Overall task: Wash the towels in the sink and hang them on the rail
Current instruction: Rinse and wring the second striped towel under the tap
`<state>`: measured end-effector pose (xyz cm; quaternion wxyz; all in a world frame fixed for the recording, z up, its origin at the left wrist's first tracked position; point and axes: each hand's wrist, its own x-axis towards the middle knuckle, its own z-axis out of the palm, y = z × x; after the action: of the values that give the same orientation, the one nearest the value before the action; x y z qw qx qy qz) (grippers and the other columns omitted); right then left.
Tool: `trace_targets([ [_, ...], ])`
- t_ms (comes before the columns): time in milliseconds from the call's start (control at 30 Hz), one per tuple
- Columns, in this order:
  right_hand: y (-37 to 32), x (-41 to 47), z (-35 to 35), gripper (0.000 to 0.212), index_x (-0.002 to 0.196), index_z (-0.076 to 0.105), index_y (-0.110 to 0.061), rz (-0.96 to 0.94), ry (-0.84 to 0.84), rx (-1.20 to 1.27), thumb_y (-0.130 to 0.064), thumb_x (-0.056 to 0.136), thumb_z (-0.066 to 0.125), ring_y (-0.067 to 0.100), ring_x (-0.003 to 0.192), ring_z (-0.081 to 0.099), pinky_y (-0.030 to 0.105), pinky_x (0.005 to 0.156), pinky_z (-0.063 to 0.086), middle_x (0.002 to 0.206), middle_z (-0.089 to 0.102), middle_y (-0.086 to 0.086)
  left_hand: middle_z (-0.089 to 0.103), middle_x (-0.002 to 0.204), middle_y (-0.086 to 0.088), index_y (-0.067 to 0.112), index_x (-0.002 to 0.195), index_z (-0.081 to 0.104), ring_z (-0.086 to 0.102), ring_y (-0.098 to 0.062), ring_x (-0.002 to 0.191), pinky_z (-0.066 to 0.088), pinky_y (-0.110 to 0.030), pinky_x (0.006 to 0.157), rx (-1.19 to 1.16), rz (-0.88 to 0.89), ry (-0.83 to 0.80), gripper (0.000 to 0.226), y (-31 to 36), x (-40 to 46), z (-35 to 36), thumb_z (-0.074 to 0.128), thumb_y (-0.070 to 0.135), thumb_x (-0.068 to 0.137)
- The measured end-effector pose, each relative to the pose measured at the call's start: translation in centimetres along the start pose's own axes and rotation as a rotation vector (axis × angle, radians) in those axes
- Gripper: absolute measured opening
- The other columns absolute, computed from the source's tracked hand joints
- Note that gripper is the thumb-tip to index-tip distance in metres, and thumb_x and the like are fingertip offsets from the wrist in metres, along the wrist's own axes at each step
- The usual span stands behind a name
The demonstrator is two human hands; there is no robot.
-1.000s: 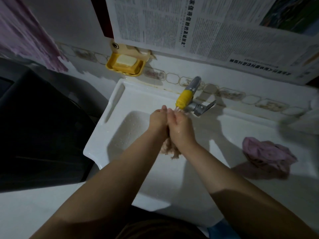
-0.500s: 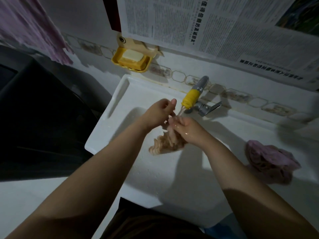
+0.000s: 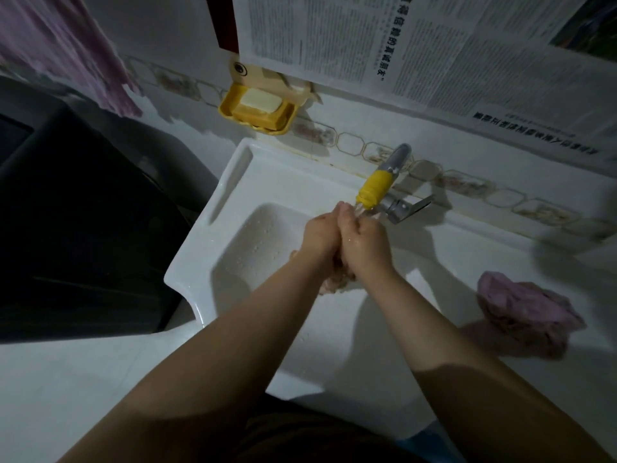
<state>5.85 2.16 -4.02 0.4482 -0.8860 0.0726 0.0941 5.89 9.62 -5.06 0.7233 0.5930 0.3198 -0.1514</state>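
Note:
Over the white sink, my left hand and my right hand are pressed together under the yellow-tipped tap. Both grip a small beige towel, which is bunched between them; only its lower end shows below my wrists. Water runs from the tap onto my fingers. A second, pink towel lies crumpled on the sink's right ledge. A pink cloth hangs at the top left; the rail is out of sight.
A yellow soap dish with a bar of soap is fixed to the wall behind the sink. Newspaper sheets cover the wall above. A dark appliance stands left of the sink.
My hands, apart half a second ago with the beige towel spread between them, have closed together again around it under the tap.

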Motion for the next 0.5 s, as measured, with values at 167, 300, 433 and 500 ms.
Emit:
trace_targets([
  [167, -0.1, 0.6, 0.1, 0.042, 0.084, 0.066, -0.003, -0.069, 0.097, -0.098, -0.035, 0.098, 0.044, 0.038, 0.084, 0.064, 0.043, 0.074, 0.051, 0.085, 0.068, 0.023, 0.062, 0.123, -0.019, 0.0, 0.122, 0.058, 0.064, -0.032, 0.106, 0.051, -0.018, 0.053, -0.041, -0.086, 0.011, 0.042, -0.1, 0.1, 0.8, 0.042, 0.033, 0.101],
  [300, -0.2, -0.6, 0.2, 0.05, 0.085, 0.068, -0.001, -0.15, 0.035, -0.243, -0.036, 0.101, 0.036, 0.036, 0.083, 0.063, 0.037, 0.071, 0.044, 0.085, 0.068, 0.023, 0.065, 0.089, -0.01, 0.012, 0.09, 0.06, 0.062, -0.023, 0.09, 0.049, -0.035, 0.088, -0.081, -0.152, 0.013, 0.03, -1.3, 1.4, -0.2, 0.038, 0.029, 0.102],
  [433, 1.8, 2.9, -1.4, 0.031, 0.112, 0.058, -0.011, 0.057, -0.097, -0.352, -0.032, 0.099, 0.04, 0.034, 0.103, 0.059, 0.035, 0.083, 0.044, 0.109, 0.064, 0.016, 0.071, 0.099, -0.02, 0.0, 0.099, 0.069, 0.067, -0.032, 0.098, 0.051, -0.047, 0.095, -0.035, -0.179, -0.125, 0.06, -1.6, 1.0, -0.5, 0.054, 0.057, 0.088],
  [500, 2.1, 2.8, -1.6, 0.032, 0.13, 0.043, -0.016, 0.081, -0.209, -0.046, -0.024, 0.099, 0.041, 0.029, 0.112, 0.055, 0.038, 0.095, 0.044, 0.12, 0.056, 0.01, 0.069, 0.109, -0.021, -0.003, 0.11, 0.066, 0.065, -0.033, 0.103, 0.049, -0.044, 0.097, 0.004, -0.162, -0.181, 0.068, -0.5, 0.5, -1.6, 0.047, 0.059, 0.091],
])
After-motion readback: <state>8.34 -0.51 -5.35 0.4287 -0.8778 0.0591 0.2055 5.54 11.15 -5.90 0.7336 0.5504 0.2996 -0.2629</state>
